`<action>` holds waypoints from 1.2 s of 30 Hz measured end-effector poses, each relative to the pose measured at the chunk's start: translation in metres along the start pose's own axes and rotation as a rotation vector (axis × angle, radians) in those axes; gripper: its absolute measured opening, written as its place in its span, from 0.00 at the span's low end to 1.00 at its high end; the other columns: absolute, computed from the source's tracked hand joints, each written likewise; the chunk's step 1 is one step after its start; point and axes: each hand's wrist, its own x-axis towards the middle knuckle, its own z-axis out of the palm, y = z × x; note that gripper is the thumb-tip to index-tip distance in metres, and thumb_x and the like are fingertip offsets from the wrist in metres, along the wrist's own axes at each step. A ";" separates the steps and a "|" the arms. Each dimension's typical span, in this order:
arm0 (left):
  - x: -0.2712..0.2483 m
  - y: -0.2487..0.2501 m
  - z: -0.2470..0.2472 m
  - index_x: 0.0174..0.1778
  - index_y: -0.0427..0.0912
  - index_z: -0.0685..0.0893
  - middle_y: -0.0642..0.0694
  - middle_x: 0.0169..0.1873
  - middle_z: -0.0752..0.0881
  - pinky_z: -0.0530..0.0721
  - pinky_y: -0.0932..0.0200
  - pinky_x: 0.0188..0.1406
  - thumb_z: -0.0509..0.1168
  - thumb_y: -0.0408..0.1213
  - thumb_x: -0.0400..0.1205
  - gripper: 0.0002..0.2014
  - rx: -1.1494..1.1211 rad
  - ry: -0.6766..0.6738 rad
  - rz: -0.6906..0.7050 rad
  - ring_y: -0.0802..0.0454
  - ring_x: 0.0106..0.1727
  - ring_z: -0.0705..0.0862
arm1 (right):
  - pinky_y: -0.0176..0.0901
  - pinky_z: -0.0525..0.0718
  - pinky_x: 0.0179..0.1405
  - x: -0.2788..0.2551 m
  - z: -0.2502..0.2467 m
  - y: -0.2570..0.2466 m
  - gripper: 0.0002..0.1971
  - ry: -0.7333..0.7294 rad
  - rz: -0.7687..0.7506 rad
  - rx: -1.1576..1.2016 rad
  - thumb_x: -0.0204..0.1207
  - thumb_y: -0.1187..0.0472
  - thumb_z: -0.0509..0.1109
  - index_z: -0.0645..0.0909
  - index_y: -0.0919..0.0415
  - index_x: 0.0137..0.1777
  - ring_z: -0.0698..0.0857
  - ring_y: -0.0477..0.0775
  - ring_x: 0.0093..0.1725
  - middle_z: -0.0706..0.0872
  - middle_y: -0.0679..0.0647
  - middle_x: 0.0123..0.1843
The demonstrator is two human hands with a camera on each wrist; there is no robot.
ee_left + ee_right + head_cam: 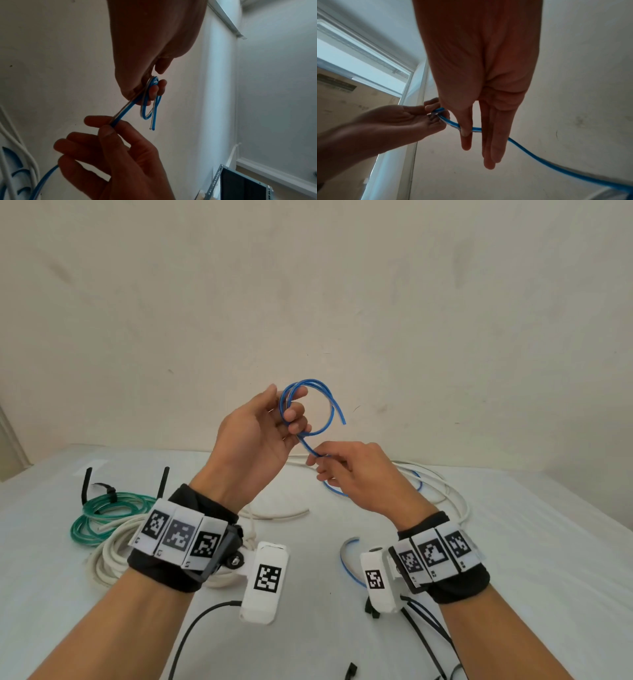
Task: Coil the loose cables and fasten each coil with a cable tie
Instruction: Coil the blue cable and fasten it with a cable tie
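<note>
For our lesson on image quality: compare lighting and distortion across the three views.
Head view: even, bright light, sharp; table edge bows from the wide lens. Left wrist view: hands backlit, dark against the wall, blue cable clear. Right wrist view: right hand shadowed, door frame lines bent.

blue cable (320, 400) partly hidden behind right hand (356, 474), black leads (424, 642) cut off below

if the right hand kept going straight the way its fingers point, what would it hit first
Probably the left hand: the right hand points at it along the blue cable both hold, though depth is unclear.
</note>
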 end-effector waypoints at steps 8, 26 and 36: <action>0.002 0.005 -0.006 0.62 0.32 0.86 0.49 0.32 0.75 0.79 0.56 0.51 0.60 0.36 0.90 0.14 -0.041 -0.005 -0.093 0.53 0.33 0.73 | 0.42 0.85 0.52 0.001 -0.006 -0.006 0.11 -0.012 -0.001 -0.079 0.85 0.52 0.68 0.92 0.52 0.51 0.90 0.41 0.46 0.93 0.45 0.42; 0.000 0.004 -0.008 0.64 0.32 0.86 0.49 0.34 0.79 0.76 0.59 0.46 0.62 0.35 0.88 0.14 -0.002 -0.034 -0.231 0.55 0.33 0.74 | 0.49 0.94 0.53 0.001 -0.008 -0.010 0.22 0.225 0.294 1.113 0.84 0.76 0.70 0.71 0.74 0.76 0.94 0.60 0.55 0.87 0.68 0.70; -0.001 0.001 -0.010 0.60 0.31 0.89 0.50 0.32 0.81 0.83 0.61 0.38 0.61 0.36 0.89 0.15 0.221 -0.059 -0.343 0.56 0.31 0.76 | 0.51 0.92 0.48 -0.002 -0.013 -0.010 0.13 0.114 0.416 0.996 0.90 0.57 0.67 0.92 0.57 0.64 0.89 0.55 0.38 0.81 0.61 0.49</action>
